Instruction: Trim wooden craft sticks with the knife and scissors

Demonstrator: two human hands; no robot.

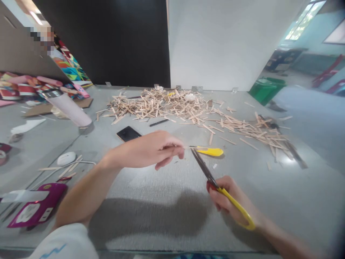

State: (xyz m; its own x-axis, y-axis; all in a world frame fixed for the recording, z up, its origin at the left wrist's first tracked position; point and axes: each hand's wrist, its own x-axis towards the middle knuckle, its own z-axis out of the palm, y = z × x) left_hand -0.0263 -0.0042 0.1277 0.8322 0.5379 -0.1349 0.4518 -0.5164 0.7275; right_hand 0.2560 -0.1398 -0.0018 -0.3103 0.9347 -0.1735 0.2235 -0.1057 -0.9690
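Observation:
My right hand [229, 196] grips a pair of scissors [203, 165] with yellow handles, its blades pointing up and to the left. Their tips come close to the fingertips of my left hand [153, 149]. That hand is held over the middle of the table with its thumb and fingers pinched together. Whatever lies in the pinch is too small and blurred to name. Just behind the scissor tips lies a yellow utility knife [210, 151] on the table.
Wooden sticks [161, 106] are heaped along the back of the grey table [151, 216], spreading right. A phone [128, 133] lies behind my left hand. On the left are a pale tumbler [70, 108], a white earbud case [66, 158] and a magenta pouch [40, 203]. Partition panels [215, 46] stand behind.

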